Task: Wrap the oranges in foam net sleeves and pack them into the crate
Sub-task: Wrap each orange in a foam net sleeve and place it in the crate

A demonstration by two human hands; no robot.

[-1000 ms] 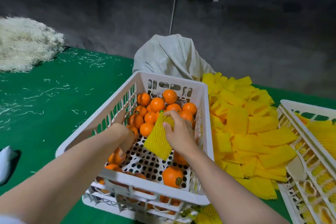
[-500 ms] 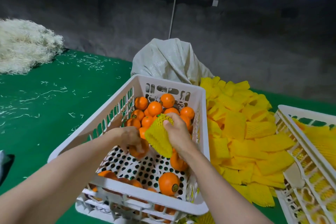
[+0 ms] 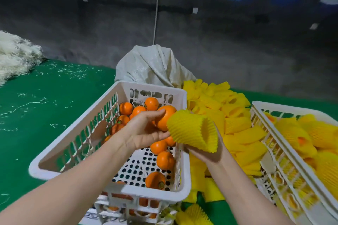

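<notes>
I saw left grip (image 3: 144, 130) wrapped round an orange (image 3: 166, 118) above the crate (image 3: 109, 100) of loose fruit, orange touching one end of the yellow sleeve (image 3: 192, 131), which right grip (image 3: 206, 153) clasped from below, just over the crate's right rim.

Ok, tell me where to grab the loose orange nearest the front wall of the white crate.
Come down from above and cup the nearest orange across its round middle, fingers left and right. It lies on the crate floor close to the front wall, which likely blocks a frontal reach.
</notes>
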